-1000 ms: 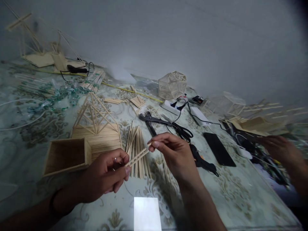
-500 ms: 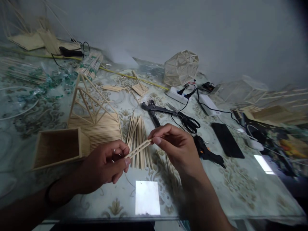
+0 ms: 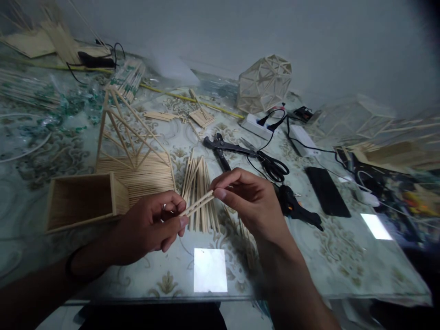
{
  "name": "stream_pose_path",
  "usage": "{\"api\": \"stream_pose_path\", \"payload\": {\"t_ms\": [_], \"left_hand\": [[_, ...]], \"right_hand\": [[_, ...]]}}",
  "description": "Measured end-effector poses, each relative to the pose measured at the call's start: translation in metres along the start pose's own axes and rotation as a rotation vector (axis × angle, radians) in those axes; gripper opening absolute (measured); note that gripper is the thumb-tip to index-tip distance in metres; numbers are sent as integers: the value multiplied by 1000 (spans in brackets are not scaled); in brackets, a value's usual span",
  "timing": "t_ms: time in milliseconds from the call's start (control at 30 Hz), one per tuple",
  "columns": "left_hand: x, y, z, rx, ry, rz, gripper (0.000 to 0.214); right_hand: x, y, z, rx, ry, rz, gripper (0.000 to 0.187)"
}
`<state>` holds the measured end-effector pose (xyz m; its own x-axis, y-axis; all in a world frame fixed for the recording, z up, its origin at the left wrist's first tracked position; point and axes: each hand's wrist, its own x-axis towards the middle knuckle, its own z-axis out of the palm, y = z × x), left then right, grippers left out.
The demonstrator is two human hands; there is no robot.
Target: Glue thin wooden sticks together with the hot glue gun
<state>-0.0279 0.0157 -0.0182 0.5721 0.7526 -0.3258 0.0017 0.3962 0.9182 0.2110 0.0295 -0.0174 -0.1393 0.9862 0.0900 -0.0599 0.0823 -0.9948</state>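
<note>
Between my hands two thin wooden sticks (image 3: pixel 198 203) run side by side, slanting up to the right. My left hand (image 3: pixel 154 224), with a ring on one finger, pinches their lower end. At the upper end, the thumb and fingers of my right hand (image 3: pixel 245 199) are closed on them. Just behind and below lies a fanned pile of loose wooden sticks (image 3: pixel 202 220). To the left stands a structure of sticks, with a frame (image 3: pixel 132 137) rising from a slatted base (image 3: pixel 151 176) and an open box (image 3: pixel 80 201) in front.
Pliers-like cutters (image 3: pixel 223 149), black-handled scissors (image 3: pixel 273 165), a glue gun (image 3: pixel 295 208) and a phone (image 3: pixel 327 191) lie to the right. Power strips (image 3: pixel 257 126) with cables and a faceted stick frame (image 3: pixel 264 85) stand behind. Wrapped stick bundles (image 3: pixel 127 78) are at the back left.
The whole view has shifted slightly, so the table items appear higher. Both hands keep their pinch on the two sticks, which have barely turned.
</note>
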Motion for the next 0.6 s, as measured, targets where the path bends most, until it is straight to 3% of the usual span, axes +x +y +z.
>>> {"api": "stream_pose_path", "payload": {"t_ms": [600], "left_hand": [[0, 2, 1, 21, -1, 0, 15]], "right_hand": [[-1, -4, 4, -12, -20, 8, 15]]}}
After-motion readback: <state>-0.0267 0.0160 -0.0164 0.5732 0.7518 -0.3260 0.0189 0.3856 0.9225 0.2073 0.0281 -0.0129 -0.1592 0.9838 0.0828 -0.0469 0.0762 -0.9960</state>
